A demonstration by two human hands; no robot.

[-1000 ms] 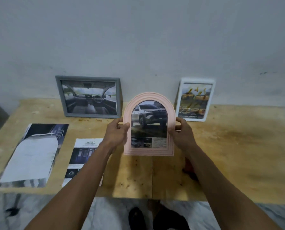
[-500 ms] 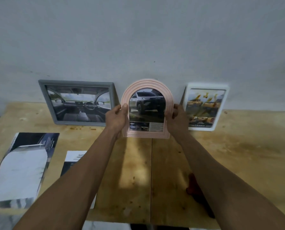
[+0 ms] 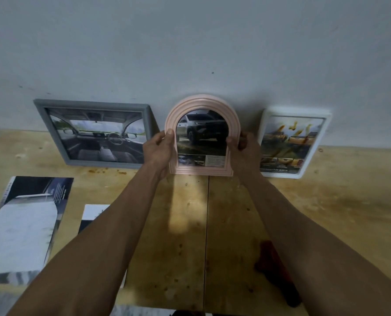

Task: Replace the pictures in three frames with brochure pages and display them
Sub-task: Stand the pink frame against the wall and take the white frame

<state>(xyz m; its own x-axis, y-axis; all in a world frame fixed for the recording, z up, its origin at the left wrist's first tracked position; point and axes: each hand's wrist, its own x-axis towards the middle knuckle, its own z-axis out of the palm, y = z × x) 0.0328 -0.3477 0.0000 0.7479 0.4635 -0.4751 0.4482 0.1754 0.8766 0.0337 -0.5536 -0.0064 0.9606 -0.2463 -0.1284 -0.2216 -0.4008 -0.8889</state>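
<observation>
Three frames along the wall (image 3: 190, 53), bases on the wooden table (image 3: 326, 213): left of the pink arched frame (image 3: 201, 103), grey frame (image 3: 94, 103) leaning back; left hand (image 3: 158, 150) gripping the pink frame's left edge, right hand (image 3: 243, 151) its right edge; white frame (image 3: 269, 115) beyond. Two brochure pages (image 3: 23, 224) lying flat, front left.

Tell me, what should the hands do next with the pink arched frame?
Probably let go gently. The pink arched plastic frame already stands at the grey wall between the grey rectangular frame and the white frame, with left hand and right hand gripping its sides.
</observation>
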